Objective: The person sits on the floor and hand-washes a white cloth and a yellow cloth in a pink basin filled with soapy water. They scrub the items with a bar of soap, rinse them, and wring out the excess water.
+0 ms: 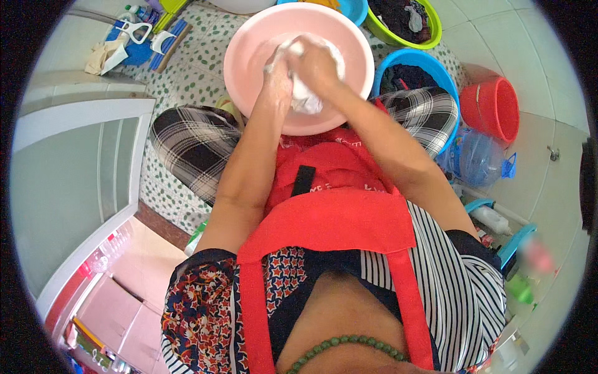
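A pink basin (240,75) sits in front of me, between my knees. Inside it is a white, wet-looking cloth (306,100), bunched up, with what looks like suds on it. My left hand (280,70) is closed on the cloth's left part. My right hand (316,67) is closed over it from the right, almost against the left one. Both hands are a little blurred, and the fingers are partly hidden by each other and by the white folds.
At the right stand a blue basin (448,71) with dark clothes, a green basin (436,31) with laundry, a red bucket (489,109) and a large clear bottle (479,159). Brushes and a blue dustpan (138,53) lie far left. A glazed door (75,168) stands open at left.
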### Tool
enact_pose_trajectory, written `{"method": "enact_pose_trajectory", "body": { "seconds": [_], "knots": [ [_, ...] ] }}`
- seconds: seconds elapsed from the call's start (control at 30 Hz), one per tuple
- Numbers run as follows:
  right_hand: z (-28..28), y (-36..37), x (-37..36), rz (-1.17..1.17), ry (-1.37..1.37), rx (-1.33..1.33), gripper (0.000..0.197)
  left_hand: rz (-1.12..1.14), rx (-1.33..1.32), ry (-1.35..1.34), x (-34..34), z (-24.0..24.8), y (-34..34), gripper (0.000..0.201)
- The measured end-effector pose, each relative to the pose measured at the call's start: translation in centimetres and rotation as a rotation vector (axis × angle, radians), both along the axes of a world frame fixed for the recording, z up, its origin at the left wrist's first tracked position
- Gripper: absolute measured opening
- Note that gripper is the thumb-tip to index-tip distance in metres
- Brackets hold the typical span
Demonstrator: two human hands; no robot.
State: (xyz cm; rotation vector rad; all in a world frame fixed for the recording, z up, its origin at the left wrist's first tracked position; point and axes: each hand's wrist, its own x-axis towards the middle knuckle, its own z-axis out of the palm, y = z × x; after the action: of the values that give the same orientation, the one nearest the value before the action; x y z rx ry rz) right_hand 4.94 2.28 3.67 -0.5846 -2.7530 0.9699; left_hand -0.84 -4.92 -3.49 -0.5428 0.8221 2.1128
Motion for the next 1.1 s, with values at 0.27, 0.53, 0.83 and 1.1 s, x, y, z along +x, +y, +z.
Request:
{"method": "enact_pose_trajectory", "body": {
  "seconds": [0.27,0.53,0.83,1.1],
  "knots": [
    [0.9,-0.7,2.8,0.046,0.039,-0.109,0.034,0.045,-0.115,0.152,1.7,6.0,-0.6,0.029],
    [-0.7,4.2,-0.7,-0.154,-0.101,-0.137,0.038,-0.141,0.038,0.175,1.7,2.6,1.3,0.026],
    [1.4,-3.0,2.8,0.173,-0.092,-0.047,0.045,0.064,0.000,0.098,-2.0,-1.7,-2.2,0.018],
    [-3.0,6.2,1.8,-0.187,0.119,-0.294,0.035,-0.135,0.029,0.272,0.2,3.4,-1.0,0.019]
  ]
}}
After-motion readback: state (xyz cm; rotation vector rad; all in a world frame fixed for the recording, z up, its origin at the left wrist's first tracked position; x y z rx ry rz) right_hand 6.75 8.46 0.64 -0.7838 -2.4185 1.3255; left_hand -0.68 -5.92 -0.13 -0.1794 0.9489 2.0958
